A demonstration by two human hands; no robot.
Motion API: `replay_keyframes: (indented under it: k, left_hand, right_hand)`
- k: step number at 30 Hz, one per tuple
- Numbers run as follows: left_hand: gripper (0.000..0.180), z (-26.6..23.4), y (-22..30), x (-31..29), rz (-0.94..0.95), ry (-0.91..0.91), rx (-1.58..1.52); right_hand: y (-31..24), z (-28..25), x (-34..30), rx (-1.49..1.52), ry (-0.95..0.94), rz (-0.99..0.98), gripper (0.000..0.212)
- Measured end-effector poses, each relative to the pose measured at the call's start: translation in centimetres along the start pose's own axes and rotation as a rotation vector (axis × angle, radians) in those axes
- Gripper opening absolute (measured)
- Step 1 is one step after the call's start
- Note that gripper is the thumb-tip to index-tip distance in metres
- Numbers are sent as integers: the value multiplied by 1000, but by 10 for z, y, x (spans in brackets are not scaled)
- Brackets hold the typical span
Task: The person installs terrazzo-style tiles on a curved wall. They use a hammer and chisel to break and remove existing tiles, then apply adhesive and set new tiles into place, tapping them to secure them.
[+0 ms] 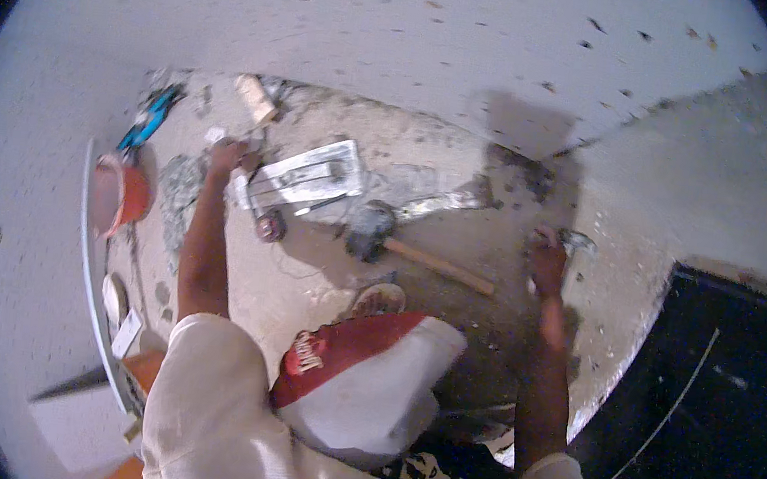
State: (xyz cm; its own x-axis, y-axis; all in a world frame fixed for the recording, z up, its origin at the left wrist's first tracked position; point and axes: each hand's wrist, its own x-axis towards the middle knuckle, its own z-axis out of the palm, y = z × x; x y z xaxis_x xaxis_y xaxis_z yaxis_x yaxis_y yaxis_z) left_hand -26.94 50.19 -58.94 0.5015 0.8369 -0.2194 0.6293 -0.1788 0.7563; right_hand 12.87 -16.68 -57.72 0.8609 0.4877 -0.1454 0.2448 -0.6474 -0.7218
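My left hand (230, 156) is stretched out at the far left, low over the floor. Its fingers look curled, but blur hides what they hold. Small whitish pieces (216, 135) lie beside it, and a dark red round object (270, 225) is nearer me. On the right, my right hand (547, 257) is closed around what looks like a hammer (578, 240), its metal head sticking out to the right. Between my hands lies a mallet (368, 230) with a dark head and wooden handle. Behind it is a shiny, whitish flat rectangular piece (340, 162).
An orange bucket (133, 196) stands by the left wall, near a blue-handled tool (150, 119). A wooden block (255, 100) lies by the far wall. Grey rubble (180, 195) is on the floor at left. A large black panel (693, 403) fills the right side. A foot (382, 299) shows near the mallet.
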Motion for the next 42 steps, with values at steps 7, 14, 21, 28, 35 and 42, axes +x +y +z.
replay_keyframes:
  k: [7,14,21,28,35,42]
  left_hand:
    - [46,65,12,33,-65,57,691]
    - [39,60,-12,42,-35,136,250]
    - [16,47,-5,20,-212,91,-202]
    - [48,83,29,51,-73,77,676]
    - [53,85,99,-33,107,479,645]
    - [40,104,133,-104,156,426,268]
  right_hand:
    - [4,3,2,97,192,25,24]
    - [9,7,18,-217,252,-57,27]
    - [2,27,75,-332,200,133,35]
    - [123,58,102,-771,363,23,31]
    - [77,56,93,-621,324,33,30]
    - [51,64,101,-332,303,56,40]
